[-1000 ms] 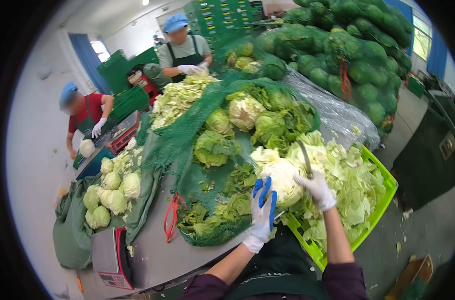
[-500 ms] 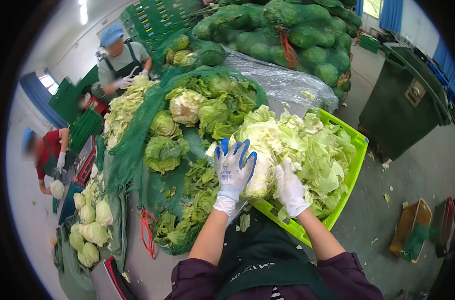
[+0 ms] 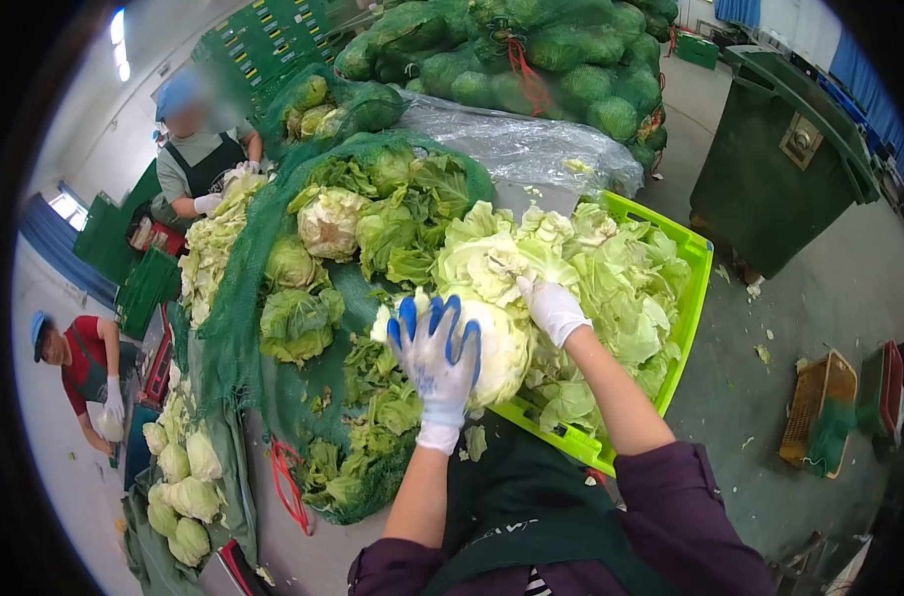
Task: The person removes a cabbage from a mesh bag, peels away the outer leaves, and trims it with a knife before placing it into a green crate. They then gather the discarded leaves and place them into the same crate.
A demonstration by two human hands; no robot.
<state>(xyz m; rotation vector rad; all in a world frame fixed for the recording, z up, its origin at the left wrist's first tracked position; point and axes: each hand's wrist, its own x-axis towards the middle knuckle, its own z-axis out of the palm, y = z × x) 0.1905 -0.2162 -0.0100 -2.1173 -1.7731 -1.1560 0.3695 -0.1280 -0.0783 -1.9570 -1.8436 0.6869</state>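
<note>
My left hand (image 3: 435,363), in a white glove with blue fingertips, rests with spread fingers on the left side of a pale cabbage (image 3: 496,353). My right hand (image 3: 553,308), in a thin white glove, has its fingers pressed together at the cabbage's top right, by loose leaves; what they grip is too small to make out. Light green leaves (image 3: 630,308) fill a bright green crate (image 3: 692,298) on the right. To the left, leafy cabbages (image 3: 333,223) lie in an opened green net (image 3: 235,338).
Two co-workers (image 3: 208,164) (image 3: 89,368) stand at the left. Trimmed cabbages (image 3: 189,497) lie at lower left. Full net sacks (image 3: 571,60) and plastic film (image 3: 531,149) are behind. A dark green bin (image 3: 784,159) and a yellow basket (image 3: 819,412) stand at the right.
My right hand has moved up along the cabbage and its fingers have closed. My left hand stays on the cabbage. The whole view has shifted slightly.
</note>
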